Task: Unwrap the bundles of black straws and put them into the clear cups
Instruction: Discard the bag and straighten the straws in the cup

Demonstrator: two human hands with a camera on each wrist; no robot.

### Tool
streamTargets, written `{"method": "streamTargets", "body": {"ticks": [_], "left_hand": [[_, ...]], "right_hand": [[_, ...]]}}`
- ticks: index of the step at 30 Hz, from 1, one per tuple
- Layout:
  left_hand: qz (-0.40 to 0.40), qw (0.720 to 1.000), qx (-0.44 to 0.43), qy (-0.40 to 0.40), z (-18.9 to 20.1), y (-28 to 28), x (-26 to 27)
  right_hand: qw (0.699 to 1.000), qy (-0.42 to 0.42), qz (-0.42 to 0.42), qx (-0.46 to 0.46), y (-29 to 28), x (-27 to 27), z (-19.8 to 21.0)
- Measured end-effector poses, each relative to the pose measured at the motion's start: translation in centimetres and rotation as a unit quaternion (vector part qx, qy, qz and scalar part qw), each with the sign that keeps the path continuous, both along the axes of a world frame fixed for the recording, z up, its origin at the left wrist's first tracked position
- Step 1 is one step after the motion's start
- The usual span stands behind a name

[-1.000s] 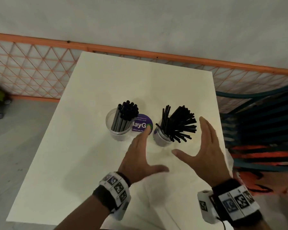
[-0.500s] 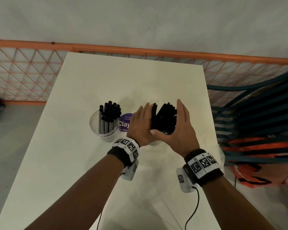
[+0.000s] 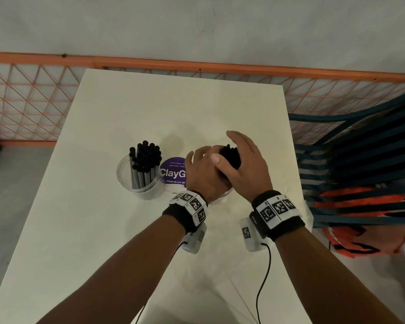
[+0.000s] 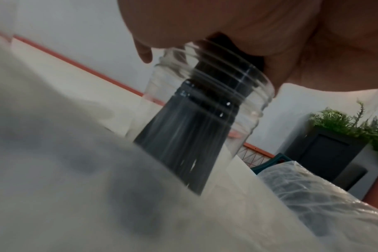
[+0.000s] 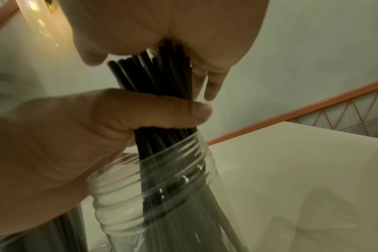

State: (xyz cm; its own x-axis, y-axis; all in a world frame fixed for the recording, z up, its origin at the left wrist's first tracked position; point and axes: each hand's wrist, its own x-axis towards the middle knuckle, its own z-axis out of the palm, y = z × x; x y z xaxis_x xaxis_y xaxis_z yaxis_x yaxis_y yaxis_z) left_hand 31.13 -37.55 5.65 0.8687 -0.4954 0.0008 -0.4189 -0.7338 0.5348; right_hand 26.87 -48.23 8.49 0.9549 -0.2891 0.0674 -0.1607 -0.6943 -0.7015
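Observation:
Two clear cups stand on the white table point(image 3: 103, 230). The left cup point(image 3: 138, 181) holds an upright bunch of black straws point(image 3: 147, 155). The right cup point(image 3: 227, 193) is mostly hidden under my hands; its ribbed rim point(image 5: 162, 170) shows in the right wrist view. Thin black straws point(image 3: 232, 156) stand in it, gathered into one tight bunch. My left hand point(image 3: 202, 164) grips that bunch just above the rim, with its thumb point(image 5: 173, 110) across the straws point(image 5: 160, 81). My right hand point(image 3: 234, 148) cups the straw tops between thumb and fingers.
A round purple sticker point(image 3: 173, 171) lies between the cups. Crumpled clear plastic wrap point(image 4: 313, 196) lies at the table's right edge. An orange mesh fence point(image 3: 33, 101) runs behind the table, and a dark slatted chair point(image 3: 360, 160) with orange cloth stands to the right.
My hands came in from the near side and closed round the splayed straws in the right cup, pressing them from a fan into one upright bunch.

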Motion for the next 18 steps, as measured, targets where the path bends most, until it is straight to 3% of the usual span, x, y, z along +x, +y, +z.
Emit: {"method": "streamTargets", "body": {"ticks": [6, 12, 18], "left_hand": [[0.013, 1.0, -0.001, 0.004, -0.3, 0.1, -0.1], [-0.004, 1.0, -0.006, -0.017, 0.1, -0.4, 0.1], [-0.028, 0.998, 0.052, 0.019, 0.3, -0.2, 0.4]], "right_hand": [[0.991, 0.0, 0.06, -0.122, -0.1, -0.4, -0.6], [0.997, -0.057, -0.003, -0.052, -0.2, 0.0, -0.5], [0.998, 0.018, -0.008, -0.062, -0.2, 0.7, -0.4]]}}
